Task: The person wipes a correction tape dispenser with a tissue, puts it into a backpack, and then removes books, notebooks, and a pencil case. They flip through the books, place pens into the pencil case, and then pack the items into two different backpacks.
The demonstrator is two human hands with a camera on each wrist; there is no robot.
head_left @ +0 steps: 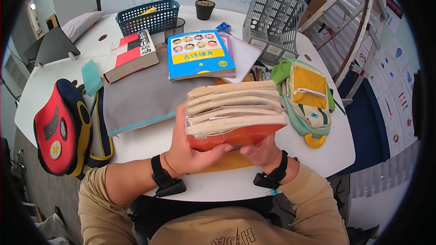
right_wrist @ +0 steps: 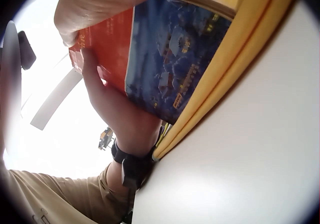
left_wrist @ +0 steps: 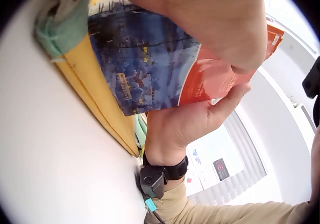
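Both hands grip a stack of several thick, worn paperback books [head_left: 234, 109], with the page edges facing up in the head view. My left hand [head_left: 188, 154] holds the stack's left side, its thumb along the nearest book. On the other side, my right hand [head_left: 263, 150] holds it with the thumb on the same book. That book's cover [left_wrist: 145, 59] is dark blue and red in the left wrist view. Close beneath the stack lies a yellow fabric item [right_wrist: 225, 69] on the white table [right_wrist: 250, 149]. The fingers behind the books are mostly hidden.
A red and navy bag [head_left: 52, 131] stands at left, beside a flat grey fabric case [head_left: 141, 95]. A thick book [head_left: 131, 56] and a blue book [head_left: 200, 56] lie behind. A green-yellow backpack [head_left: 309, 90], grey crate [head_left: 274, 16], basket [head_left: 150, 16] and small pot [head_left: 204, 11] stand around.
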